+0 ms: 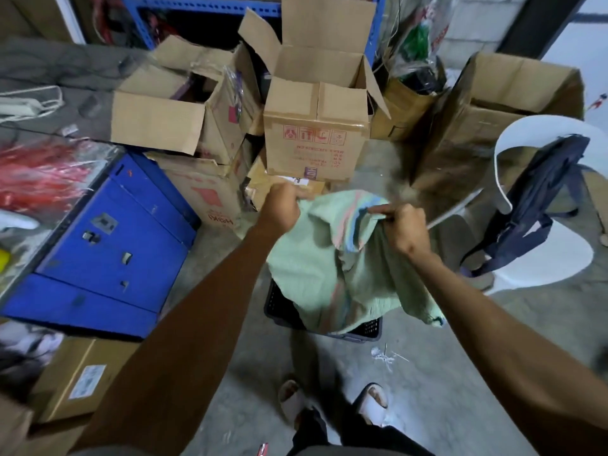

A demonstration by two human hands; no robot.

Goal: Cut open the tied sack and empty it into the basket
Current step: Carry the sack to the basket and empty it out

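The pale green sack (342, 258) hangs upended over the dark basket (368, 330) on the floor, long axis near vertical, its lower end dropping into the basket, its upper edge bunched between both fists; the left hand (283, 205) grips one top corner, fingers curled tight round the cloth; the right hand (406, 228) pinches the other corner, a thin pale blade-like tool (454, 209) sticking out rightward.

Pale green woven sack (342, 258) w/ pink & blue stripes hung limp and crumpled, lower end draped into the dark slotted plastic basket (368, 329) on the floor.
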